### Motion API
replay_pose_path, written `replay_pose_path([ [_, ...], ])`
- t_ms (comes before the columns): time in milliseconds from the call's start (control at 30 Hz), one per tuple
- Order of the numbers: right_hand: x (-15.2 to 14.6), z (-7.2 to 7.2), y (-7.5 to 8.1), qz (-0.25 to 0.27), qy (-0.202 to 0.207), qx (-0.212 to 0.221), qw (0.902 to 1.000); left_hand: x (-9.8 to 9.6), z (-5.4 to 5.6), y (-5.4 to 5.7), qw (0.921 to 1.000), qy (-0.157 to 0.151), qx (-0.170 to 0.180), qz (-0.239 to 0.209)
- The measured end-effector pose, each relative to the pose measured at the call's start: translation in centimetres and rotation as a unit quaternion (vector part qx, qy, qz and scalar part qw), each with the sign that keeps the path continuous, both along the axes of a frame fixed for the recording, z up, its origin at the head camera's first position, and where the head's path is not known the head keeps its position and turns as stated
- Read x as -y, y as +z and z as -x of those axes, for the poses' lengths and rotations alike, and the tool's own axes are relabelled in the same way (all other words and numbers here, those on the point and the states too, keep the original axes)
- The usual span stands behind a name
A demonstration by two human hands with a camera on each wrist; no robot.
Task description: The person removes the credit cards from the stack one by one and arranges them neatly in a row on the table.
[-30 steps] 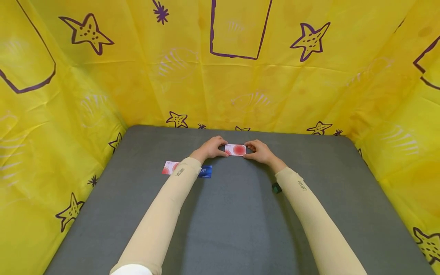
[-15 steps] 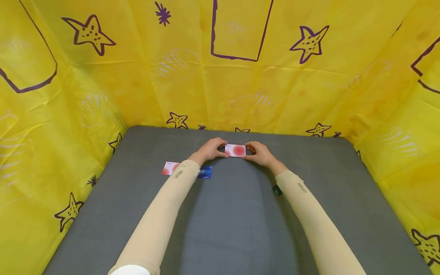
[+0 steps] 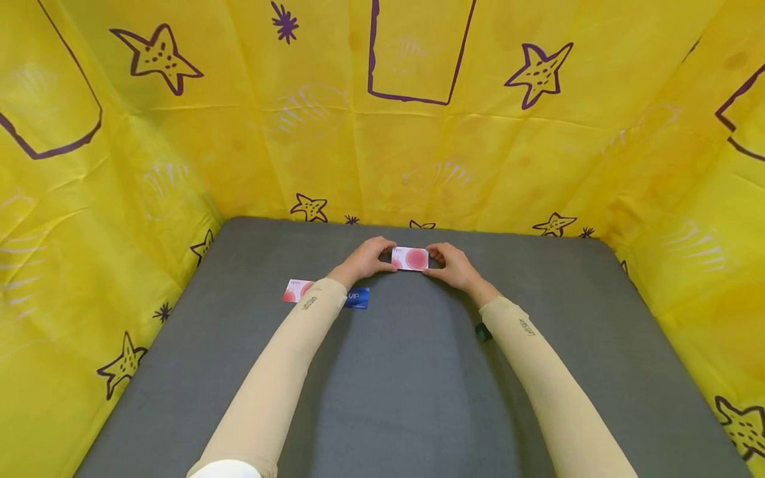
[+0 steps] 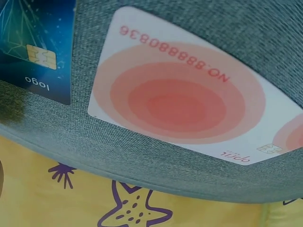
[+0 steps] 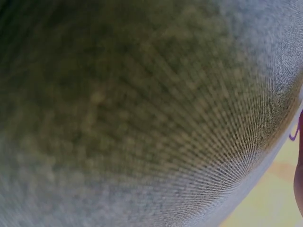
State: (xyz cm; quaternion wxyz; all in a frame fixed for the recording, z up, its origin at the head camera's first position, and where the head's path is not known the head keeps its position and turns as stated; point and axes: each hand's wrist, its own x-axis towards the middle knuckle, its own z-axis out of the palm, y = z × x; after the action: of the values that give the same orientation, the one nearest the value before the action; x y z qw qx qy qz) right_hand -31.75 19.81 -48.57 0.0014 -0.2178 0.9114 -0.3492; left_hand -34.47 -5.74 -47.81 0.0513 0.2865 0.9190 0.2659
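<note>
A white card with red circles (image 3: 410,258) is held between my two hands near the back of the table. My left hand (image 3: 366,257) pinches its left edge with thumb and fingers. On the opposite edge, my right hand (image 3: 452,265) pinches it the same way. Below my left forearm lie another white card with red circles (image 3: 296,291) and a blue card (image 3: 357,298), partly covered by the sleeve in the head view. Up close in the left wrist view, that white card (image 4: 180,104) and blue card (image 4: 38,28) lie apart on the cloth.
The grey table (image 3: 406,385) extends around both arms. Yellow printed cloth (image 3: 382,153) rises behind it and at both sides. A dark device (image 3: 483,332) sits at my right wrist. Mostly blurred grey fabric (image 5: 142,118) fills the right wrist view.
The held card has tipped slightly and shifted a little upward in the head view, both hands still gripping it. My left forearm has moved slightly left, showing more of the blue card's lettering.
</note>
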Motion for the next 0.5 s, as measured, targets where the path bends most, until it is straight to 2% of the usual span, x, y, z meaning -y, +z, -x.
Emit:
replay_pose_path([
  [200,-0.04,0.08,-0.02,0.003,0.002,-0.028,0.9996,0.18,-0.11,0.28,0.9999,0.0,-0.016,-0.006],
  [367,-0.05,-0.02,0.13,0.0,0.001,-0.035,0.9994,0.21,-0.14,0.49,0.999,-0.01,-0.042,0.009],
  [500,-0.09,-0.22,0.26,0.0,0.001,-0.037,0.9993,0.28,-0.26,0.62,0.9988,-0.012,-0.046,0.012],
])
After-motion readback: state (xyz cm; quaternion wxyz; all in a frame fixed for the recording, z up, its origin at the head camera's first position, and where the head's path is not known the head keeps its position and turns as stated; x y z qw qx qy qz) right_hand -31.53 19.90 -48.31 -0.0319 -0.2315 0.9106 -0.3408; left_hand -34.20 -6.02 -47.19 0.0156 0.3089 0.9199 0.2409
